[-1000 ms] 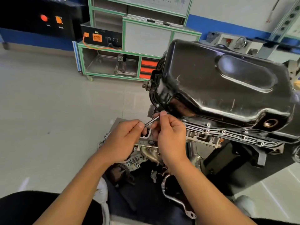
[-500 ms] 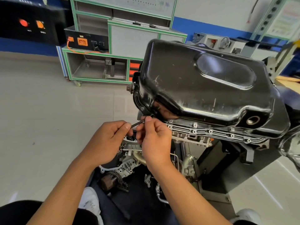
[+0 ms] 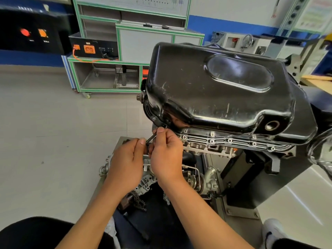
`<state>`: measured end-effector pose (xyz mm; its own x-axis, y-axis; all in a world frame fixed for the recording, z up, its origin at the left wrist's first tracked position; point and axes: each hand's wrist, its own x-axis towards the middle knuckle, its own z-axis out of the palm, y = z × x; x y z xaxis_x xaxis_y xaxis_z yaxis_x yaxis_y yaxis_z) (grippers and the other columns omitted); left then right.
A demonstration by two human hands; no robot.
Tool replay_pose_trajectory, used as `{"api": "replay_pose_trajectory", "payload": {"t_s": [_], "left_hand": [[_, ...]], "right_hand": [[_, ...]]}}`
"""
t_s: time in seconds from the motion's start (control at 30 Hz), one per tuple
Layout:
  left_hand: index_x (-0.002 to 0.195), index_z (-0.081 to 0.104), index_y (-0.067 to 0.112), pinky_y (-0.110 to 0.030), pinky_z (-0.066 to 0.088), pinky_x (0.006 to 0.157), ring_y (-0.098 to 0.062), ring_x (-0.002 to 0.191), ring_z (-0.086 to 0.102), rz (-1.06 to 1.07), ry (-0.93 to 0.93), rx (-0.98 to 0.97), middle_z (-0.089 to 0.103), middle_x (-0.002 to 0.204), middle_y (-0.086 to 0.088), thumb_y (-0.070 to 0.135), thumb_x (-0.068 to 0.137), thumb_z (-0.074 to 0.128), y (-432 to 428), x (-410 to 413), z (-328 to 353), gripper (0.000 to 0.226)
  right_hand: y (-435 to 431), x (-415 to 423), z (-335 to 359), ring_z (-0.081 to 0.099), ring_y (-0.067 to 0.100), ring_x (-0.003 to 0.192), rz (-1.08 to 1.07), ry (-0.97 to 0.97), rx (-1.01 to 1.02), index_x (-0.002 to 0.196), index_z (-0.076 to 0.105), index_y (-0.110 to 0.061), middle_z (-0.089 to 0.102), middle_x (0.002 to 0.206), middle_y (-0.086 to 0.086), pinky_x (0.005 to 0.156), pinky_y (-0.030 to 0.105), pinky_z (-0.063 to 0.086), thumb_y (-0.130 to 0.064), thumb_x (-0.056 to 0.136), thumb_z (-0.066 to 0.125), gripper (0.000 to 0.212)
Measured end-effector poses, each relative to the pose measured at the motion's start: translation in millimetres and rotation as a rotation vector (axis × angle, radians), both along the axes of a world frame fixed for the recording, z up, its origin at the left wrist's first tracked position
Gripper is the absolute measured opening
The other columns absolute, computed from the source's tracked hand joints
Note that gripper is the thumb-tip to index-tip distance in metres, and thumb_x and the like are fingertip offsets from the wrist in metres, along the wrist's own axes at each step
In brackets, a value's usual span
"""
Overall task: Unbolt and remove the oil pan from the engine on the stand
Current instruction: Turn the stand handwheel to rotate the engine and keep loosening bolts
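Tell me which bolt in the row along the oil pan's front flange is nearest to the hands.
The leftmost bolt, right beside the right hand that pinches the hex key; the other four lie farther right along the oil pan flange.

You get bright, even indoor light, white glare streaks on the glossy oil pan point(image 3: 224, 90), and soft, bowed frame edges.

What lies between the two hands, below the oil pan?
A thin dark hex key, seen in the head view; the left hand and right hand both hold it.
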<state>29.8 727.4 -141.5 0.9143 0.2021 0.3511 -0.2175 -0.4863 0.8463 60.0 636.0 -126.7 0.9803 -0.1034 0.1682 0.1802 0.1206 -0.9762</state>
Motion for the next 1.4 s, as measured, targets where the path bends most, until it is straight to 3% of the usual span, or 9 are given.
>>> {"api": "replay_pose_trajectory", "payload": {"t_s": [0.23,0.37,0.5,0.6,0.7,0.83,0.93,1.07,1.4], "left_hand": [[0.091,0.059,0.026,-0.016,0.043,0.048,0.0,0.059,0.062,-0.307,0.16,-0.316,0.069,0.072,0.015,0.019,0.092,0.045,-82,-21,-11,0.016],[0.081,0.069,0.015,-0.032,0.047,0.049,-0.016,0.055,0.057,-0.463,0.259,-0.229,0.066,0.066,-0.005,0.025,0.087,0.04,-88,-21,-12,0.031],[0.074,0.051,0.04,-0.01,0.047,0.054,0.013,0.059,0.06,-0.439,0.312,-0.206,0.061,0.059,0.035,0.003,0.092,0.053,-86,-21,-14,0.04],[0.062,0.068,0.038,-0.019,0.041,0.053,0.0,0.053,0.055,-0.571,0.253,-0.13,0.06,0.055,0.01,0.022,0.071,0.06,-82,-21,-7,0.02],[0.075,0.074,0.044,-0.022,0.053,0.057,-0.003,0.063,0.066,-0.656,0.368,-0.226,0.072,0.069,0.007,0.003,0.077,0.058,-47,-3,9,0.044],[0.098,0.078,0.016,-0.027,0.051,0.05,-0.021,0.07,0.066,-0.513,0.194,-0.702,0.071,0.081,-0.011,0.025,0.087,0.061,3,22,27,0.022],[0.094,0.078,0.026,-0.027,0.051,0.05,-0.018,0.065,0.066,-0.398,0.112,-0.439,0.072,0.076,-0.005,0.05,0.08,0.064,-21,18,27,0.031],[0.083,0.077,0.03,-0.03,0.053,0.059,-0.015,0.063,0.065,-0.277,-0.053,-0.089,0.07,0.067,0.005,0.034,0.091,0.068,-56,12,21,0.013],[0.073,0.076,0.016,-0.037,0.051,0.061,-0.018,0.059,0.065,-0.12,-0.129,0.046,0.069,0.061,0.0,0.028,0.092,0.068,-62,23,30,0.024]], "right_hand": [[-58,0,13,0.05,0.032,0.06,0.103,-0.169,-0.368,0.079,0.065,0.01,0.062,0.069,0.025,0.06,0.031,0.045,-0.017,0.102,0.056,0.036],[-77,1,23,0.036,0.012,0.044,0.167,-0.141,-0.571,0.077,0.066,0.009,0.045,0.048,0.0,0.047,0.022,0.034,-0.019,0.1,0.061,0.037],[-75,-9,18,0.041,0.009,0.047,-0.005,-0.188,-0.753,0.074,0.07,-0.008,0.051,0.05,-0.005,0.05,0.031,0.041,-0.026,0.099,0.061,0.032],[-72,-13,21,0.052,0.017,0.062,-0.087,-0.244,-0.906,0.066,0.059,-0.017,0.056,0.064,-0.007,0.057,0.033,0.045,-0.029,0.1,0.059,0.035],[-77,-21,24,0.056,0.016,0.07,-0.101,-0.309,-0.947,0.076,0.067,-0.024,0.06,0.073,-0.01,0.06,0.032,0.045,-0.033,0.1,0.057,0.028],[-94,-30,17,0.046,0.008,0.058,-0.092,-0.353,-0.848,0.071,0.061,-0.022,0.048,0.06,-0.014,0.052,0.034,0.042,-0.033,0.101,0.054,0.033],[-92,-37,2,0.043,0.011,0.048,-0.122,-0.296,-0.767,0.063,0.057,-0.02,0.043,0.051,-0.012,0.047,0.024,0.031,-0.024,0.1,0.059,0.037],[-84,-46,-13,0.044,0.009,0.041,-0.081,-0.224,-0.637,0.063,0.051,-0.03,0.044,0.046,-0.014,0.042,0.012,0.024,-0.016,0.099,0.058,0.039],[-75,-55,-25,0.046,0.022,0.049,0.157,-0.05,-0.571,0.069,0.057,-0.007,0.058,0.06,0.009,0.05,0.042,0.038,-0.019,0.103,0.048,0.037]]}}
